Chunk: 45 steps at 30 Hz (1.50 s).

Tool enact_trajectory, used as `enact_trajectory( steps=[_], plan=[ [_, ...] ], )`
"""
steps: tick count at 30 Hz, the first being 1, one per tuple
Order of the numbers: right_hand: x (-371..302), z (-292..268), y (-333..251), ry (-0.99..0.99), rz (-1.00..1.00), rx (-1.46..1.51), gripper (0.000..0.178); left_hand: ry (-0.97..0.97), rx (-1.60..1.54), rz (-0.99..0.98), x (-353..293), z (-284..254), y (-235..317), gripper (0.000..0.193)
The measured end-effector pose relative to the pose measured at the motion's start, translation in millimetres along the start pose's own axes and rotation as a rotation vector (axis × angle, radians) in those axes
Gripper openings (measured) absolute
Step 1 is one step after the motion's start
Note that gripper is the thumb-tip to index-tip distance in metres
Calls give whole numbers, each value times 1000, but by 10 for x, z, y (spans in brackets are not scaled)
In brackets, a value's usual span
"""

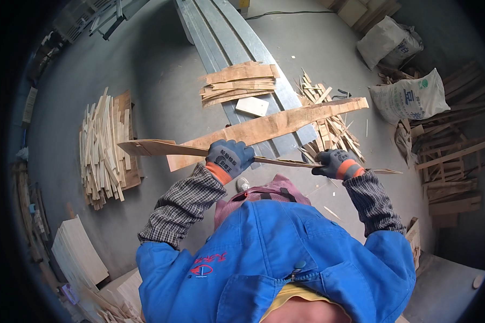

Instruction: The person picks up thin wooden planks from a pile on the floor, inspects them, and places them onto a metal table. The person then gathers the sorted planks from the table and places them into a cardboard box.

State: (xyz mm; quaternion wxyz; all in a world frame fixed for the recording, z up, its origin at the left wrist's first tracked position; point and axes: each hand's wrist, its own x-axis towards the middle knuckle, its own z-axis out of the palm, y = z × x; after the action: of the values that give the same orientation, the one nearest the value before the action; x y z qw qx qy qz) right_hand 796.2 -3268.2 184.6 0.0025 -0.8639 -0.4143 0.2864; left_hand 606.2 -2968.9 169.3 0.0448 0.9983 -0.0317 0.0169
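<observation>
Both my hands wear grey gloves with orange cuffs. My left hand is closed round a long thin wood strip, left of its middle. Farther right, my right hand grips the same strip near its right end. It is held edge-up in front of my waist, its left end twisted to show a broad face. Just beyond it, a wider wood board lies slanted across the metal table. A stack of wood strips rests on the table, with a small pale block beside it.
A large pile of wood strips lies on the floor at left. Loose offcuts are heaped right of the table. Filled white sacks and more scrap wood stand at right. Pale flat sheets are stacked at lower left.
</observation>
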Motion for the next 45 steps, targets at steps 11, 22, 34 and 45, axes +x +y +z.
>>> enact_trajectory(
  steps=[11,22,34,45],
  plan=[
    [39,589,572,186,-16,-59,53,-398,-131,-504,82,268,644,48],
    [-304,1237,1454,93,345,121,49,-449,-132,-858,665,996,1969,52],
    [-650,1133,1341,244,370,117,49,-345,-105,-978,547,933,2369,48],
    [-1071,889,641,529,-120,-181,32,-118,-350,-933,-1023,511,2386,53]
  ],
)
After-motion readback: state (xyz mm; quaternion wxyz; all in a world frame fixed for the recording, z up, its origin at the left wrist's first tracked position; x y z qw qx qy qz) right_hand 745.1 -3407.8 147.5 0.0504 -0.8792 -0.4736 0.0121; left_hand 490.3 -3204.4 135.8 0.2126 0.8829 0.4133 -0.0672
